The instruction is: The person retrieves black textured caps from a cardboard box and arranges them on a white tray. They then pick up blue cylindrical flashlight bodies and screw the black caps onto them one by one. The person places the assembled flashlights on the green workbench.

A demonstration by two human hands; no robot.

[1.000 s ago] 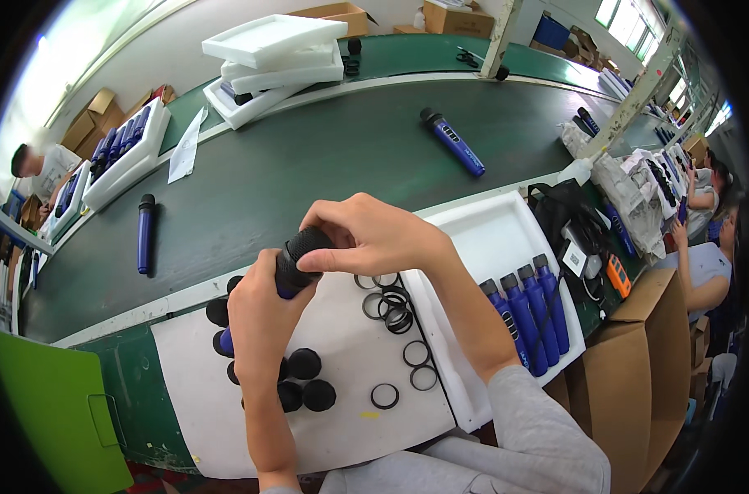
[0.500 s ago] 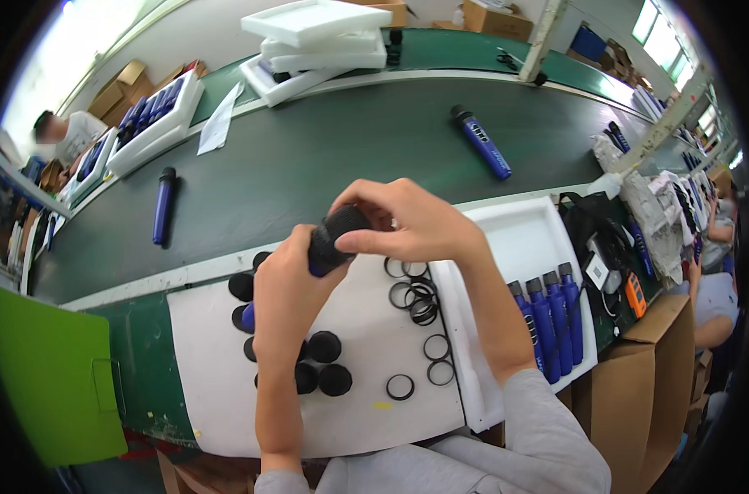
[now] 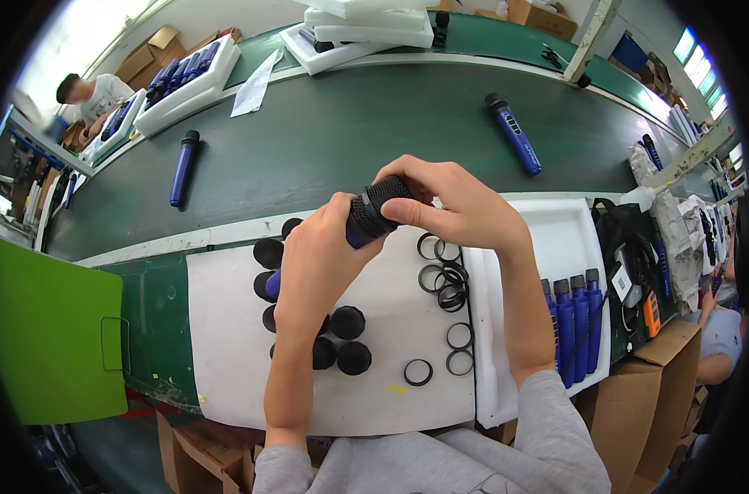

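A blue microphone with a black mesh head (image 3: 380, 204) is held between my hands above the far edge of the white work sheet (image 3: 226, 346). My left hand (image 3: 329, 239) wraps round its body just below the head, and most of the body is hidden by that hand. The fingers and thumb of my right hand (image 3: 444, 198) grip the mesh head from the right. Below my left forearm stand several black round mesh heads (image 3: 347, 322), some partly covered by the arm. Several loose black rings (image 3: 431, 278) lie on the sheet under my right hand.
A white foam tray (image 3: 490, 370) with several blue microphone bodies (image 3: 579, 321) stands at the right. Beyond the sheet, two blue microphones (image 3: 185, 169) (image 3: 514, 136) lie on the green belt. Foam trays (image 3: 366, 37) are stacked at the back. A green panel (image 3: 53, 329) is at left.
The whole view has shifted, so the scene sits further right. Both hands keep hold of the microphone, and the right fingers have changed position slightly on its mesh head.
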